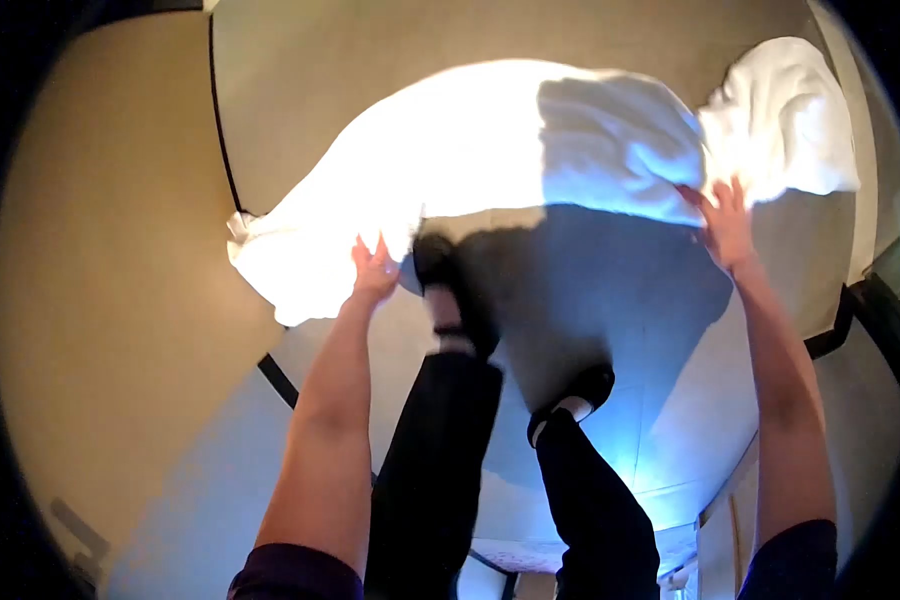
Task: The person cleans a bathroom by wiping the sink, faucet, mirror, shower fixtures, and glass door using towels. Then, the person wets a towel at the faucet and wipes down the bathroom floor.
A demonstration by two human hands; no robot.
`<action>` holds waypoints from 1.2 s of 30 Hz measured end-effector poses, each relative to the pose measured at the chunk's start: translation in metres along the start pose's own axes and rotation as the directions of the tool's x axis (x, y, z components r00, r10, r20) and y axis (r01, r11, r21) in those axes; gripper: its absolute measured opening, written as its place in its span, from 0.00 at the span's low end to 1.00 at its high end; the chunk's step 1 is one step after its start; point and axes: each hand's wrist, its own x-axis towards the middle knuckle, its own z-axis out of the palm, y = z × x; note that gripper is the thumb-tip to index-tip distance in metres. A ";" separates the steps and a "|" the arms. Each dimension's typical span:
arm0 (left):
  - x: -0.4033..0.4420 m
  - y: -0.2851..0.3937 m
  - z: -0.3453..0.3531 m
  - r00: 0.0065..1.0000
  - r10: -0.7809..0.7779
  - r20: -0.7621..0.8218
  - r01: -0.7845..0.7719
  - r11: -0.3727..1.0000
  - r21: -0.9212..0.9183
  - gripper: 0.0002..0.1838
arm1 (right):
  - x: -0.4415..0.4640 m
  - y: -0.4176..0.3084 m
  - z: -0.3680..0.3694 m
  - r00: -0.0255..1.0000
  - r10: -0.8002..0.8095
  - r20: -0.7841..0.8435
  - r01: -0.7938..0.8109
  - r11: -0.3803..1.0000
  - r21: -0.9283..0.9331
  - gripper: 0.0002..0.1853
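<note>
A large white cloth (450, 150), thick and soft like a blanket or towel, lies in a long curve over the floor. Its right end (795, 125) is bunched beyond a narrow crease, and its left end is crumpled. My left hand (375, 272) is at the near edge of the left part, fingers spread against the cloth. Reaching toward the crease on the right, my right hand (728, 225) touches the cloth with thumb and fingers apart. Strong light washes out the cloth's middle and left, so its folds there are hard to see.
My feet in black shoes (580, 390) stand on the grey floor (650, 290) just behind the cloth, one close to its near edge. A tan wall (110, 280) rises at left with a black strip (278, 380) along its base. My shadow falls between the hands.
</note>
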 end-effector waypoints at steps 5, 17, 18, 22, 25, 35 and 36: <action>-0.014 0.096 -0.023 0.980 0.173 -0.097 -0.161 0.980 0.117 0.38 | -0.104 0.039 0.021 0.957 0.287 0.033 -0.287 0.958 0.017 0.40; -0.066 -0.029 0.022 0.905 0.346 -0.249 -0.231 0.889 0.396 0.33 | -0.180 -0.013 0.097 0.960 0.244 0.137 -0.252 0.967 0.045 0.34; -0.077 0.000 0.019 0.907 0.326 -0.266 -0.217 0.905 0.366 0.33 | -0.169 0.012 0.079 0.980 0.173 0.097 -0.178 0.983 0.042 0.34; -0.155 -0.040 0.132 0.884 0.189 -0.426 -0.180 0.982 0.063 0.34 | -0.140 -0.041 0.025 0.996 -0.087 -0.035 0.081 0.985 -0.151 0.34; -0.212 -0.065 0.246 0.963 0.065 -0.263 -0.116 0.976 -0.186 0.38 | -0.143 -0.056 0.011 0.978 -0.205 0.025 0.203 0.935 -0.289 0.34; -0.269 0.165 0.289 0.989 -0.148 0.018 0.137 0.860 -0.491 0.41 | -0.163 0.142 -0.028 0.949 -0.300 0.095 0.314 0.927 -0.205 0.34; -0.255 0.178 0.264 0.998 -0.050 -0.025 0.041 0.953 -0.300 0.41 | -0.176 0.176 -0.042 0.959 -0.278 0.054 0.283 0.942 -0.179 0.30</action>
